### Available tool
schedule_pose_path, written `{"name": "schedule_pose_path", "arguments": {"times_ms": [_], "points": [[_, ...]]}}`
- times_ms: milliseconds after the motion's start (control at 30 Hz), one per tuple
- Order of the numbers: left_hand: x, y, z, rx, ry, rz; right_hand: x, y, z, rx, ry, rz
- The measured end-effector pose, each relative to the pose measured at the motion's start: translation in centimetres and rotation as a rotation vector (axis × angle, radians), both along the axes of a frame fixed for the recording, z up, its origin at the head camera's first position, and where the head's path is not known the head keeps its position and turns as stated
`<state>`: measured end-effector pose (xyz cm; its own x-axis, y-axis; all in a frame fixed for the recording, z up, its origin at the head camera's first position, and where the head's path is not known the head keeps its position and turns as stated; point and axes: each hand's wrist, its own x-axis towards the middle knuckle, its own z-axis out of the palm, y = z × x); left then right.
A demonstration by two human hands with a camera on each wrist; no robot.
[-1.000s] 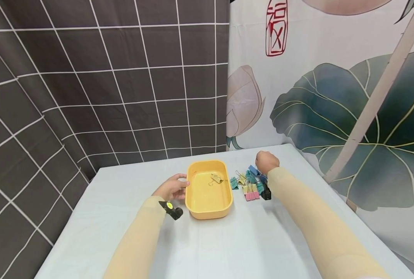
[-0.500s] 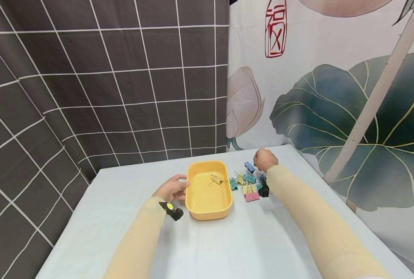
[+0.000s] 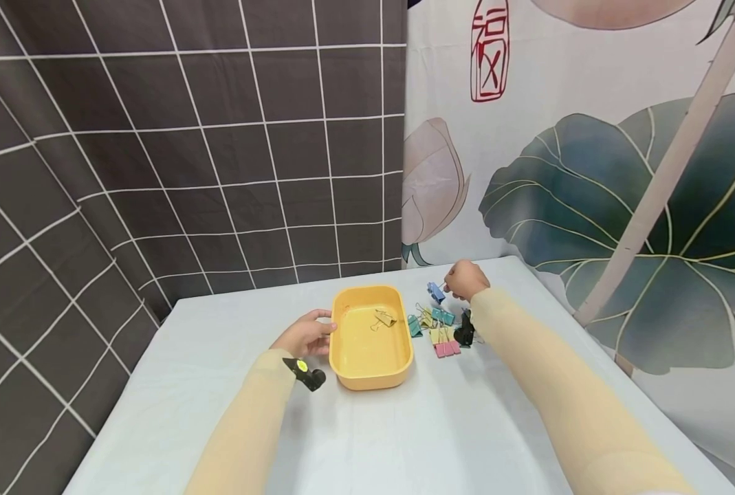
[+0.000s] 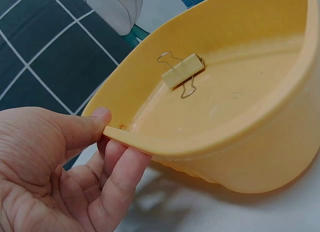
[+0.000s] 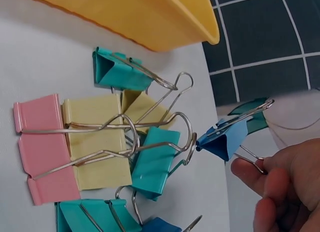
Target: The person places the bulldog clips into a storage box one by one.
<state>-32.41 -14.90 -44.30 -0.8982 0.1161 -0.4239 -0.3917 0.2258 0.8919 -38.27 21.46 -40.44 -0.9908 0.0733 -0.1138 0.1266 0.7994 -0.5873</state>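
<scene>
Lifting off the pile now: right hand (image 3: 464,280) pinches a blue binder clip (image 3: 435,291) by one wire handle, thumb and fingertips closed on it, clip hanging clear of the counter (image 3: 441,419) near its far edge. A second ago that grip was down in the clip pile (image 3: 441,328); half a second ago the blue clip was just coming up; now it sits higher and a bit closer to the yellow tray (image 3: 404,366). Right wrist view shows the blue clip (image 5: 225,138) free of the teal, yellow and pink ones below it. Left hand (image 3: 305,335) unchanged, thumb on top of the tray's left rim, fingers curled under it (image 4: 122,164), steadying it. One yellow clip (image 4: 183,71) already lies inside the tray. Reads as pick done, carry to the tray under way; rest of the pile waits beside the tray's right wall
</scene>
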Motion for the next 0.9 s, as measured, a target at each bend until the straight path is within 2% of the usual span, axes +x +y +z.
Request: {"name": "schedule_pose_path", "arguments": {"times_ms": [467,900], "points": [[0.1,-0.1,-0.1,0.014,0.004,-0.008,0.5,-1.7,0.9,-0.078,-0.036,-0.01],[0.1,0.0,-0.2,0.024,0.004,-0.009,-0.3,-4.0,0.9,-0.138,-0.02,0.004]]}}
